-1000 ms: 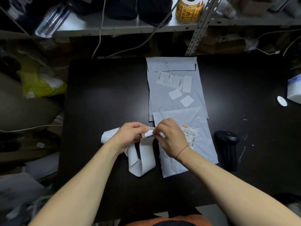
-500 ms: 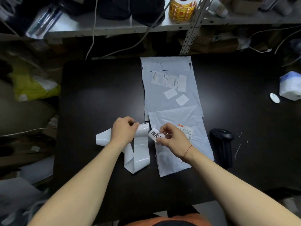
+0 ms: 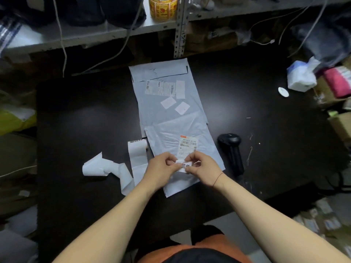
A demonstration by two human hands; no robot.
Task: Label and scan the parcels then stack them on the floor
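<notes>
Two grey mailer parcels lie end to end on the black table [image 3: 85, 120]. The near parcel [image 3: 171, 133] bears a printed shipping label; the far parcel [image 3: 163, 90] carries several white stickers. Over the near parcel's lower part, my left hand [image 3: 161, 169] and my right hand [image 3: 203, 168] pinch the two ends of a small white label [image 3: 183, 165] printed with black characters. A loose strip of label backing paper [image 3: 133, 164] lies on the table just left of my hands. A black handheld scanner [image 3: 231, 150] lies right of the near parcel.
A metal shelf [image 3: 79, 37] runs along the table's far edge with a yellow tape roll [image 3: 162, 6] and cables. A white tissue pack [image 3: 300, 76] and a small white disc [image 3: 283, 91] sit at the far right. Boxes and bags crowd both sides.
My left hand let go of the backing strip, which now lies on the table. Both hands moved right over the near parcel and now hold the peeled label together.
</notes>
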